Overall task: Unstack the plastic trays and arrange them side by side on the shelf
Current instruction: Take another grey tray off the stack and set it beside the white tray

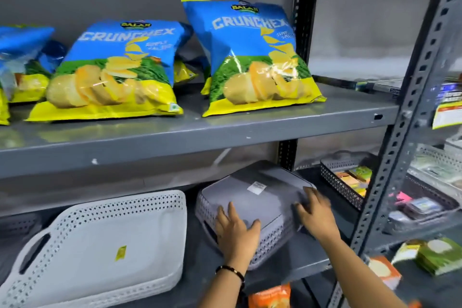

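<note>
Grey metal shelf (287,252), lower tier: trays awaiting separation.
White tray stack (100,245) lies at 8 o'clock; at 5 o'clock the upturned grey tray stack (260,197) sits under left hand (235,230) and right hand (315,210), each grip flat and loose, holding nothing; hooking the top rim should free one tray.

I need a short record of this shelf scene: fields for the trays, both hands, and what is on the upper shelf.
grey trays: stack, upside down on the lower shelf
white trays: stack, left of the grey one, apart from it
left hand: flat on the grey stack's near corner
right hand: on the grey stack's right edge
upper shelf: blue chip bags
</note>
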`<state>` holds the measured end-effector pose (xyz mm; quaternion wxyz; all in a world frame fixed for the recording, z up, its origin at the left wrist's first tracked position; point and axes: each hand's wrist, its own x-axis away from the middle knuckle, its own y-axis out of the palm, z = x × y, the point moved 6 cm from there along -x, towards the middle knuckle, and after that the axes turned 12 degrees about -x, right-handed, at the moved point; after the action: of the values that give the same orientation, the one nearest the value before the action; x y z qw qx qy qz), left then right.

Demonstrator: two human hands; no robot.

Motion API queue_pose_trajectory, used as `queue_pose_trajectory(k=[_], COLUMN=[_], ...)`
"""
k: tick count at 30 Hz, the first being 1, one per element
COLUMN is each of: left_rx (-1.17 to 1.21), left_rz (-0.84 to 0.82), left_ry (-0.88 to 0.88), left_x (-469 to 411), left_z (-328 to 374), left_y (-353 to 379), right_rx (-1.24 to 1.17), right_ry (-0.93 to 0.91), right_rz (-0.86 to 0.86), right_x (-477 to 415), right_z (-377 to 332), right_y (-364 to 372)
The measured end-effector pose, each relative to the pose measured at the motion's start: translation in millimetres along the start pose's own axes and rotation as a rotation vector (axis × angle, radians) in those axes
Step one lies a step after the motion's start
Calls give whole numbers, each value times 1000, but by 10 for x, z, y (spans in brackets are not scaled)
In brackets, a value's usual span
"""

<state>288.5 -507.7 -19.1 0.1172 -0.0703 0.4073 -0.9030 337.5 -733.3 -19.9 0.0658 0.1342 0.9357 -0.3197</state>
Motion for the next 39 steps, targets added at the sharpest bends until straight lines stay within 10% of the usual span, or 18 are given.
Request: queue_pose_trajectory(k=[13, 31, 39], left_rx=[386, 934, 670], left_rz=[98, 218, 11], left_ry=[-187, 17, 10], left_x=[-119, -256, -318], left_z=[-271, -194, -340], left_y=[214, -1339, -886], right_rx=[-331, -945, -772], right_ry=[239, -284, 45], right_rz=[-159, 133, -77], right_x=[-550, -103, -433], right_z=[441, -361, -223], right_y=[96, -978, -662])
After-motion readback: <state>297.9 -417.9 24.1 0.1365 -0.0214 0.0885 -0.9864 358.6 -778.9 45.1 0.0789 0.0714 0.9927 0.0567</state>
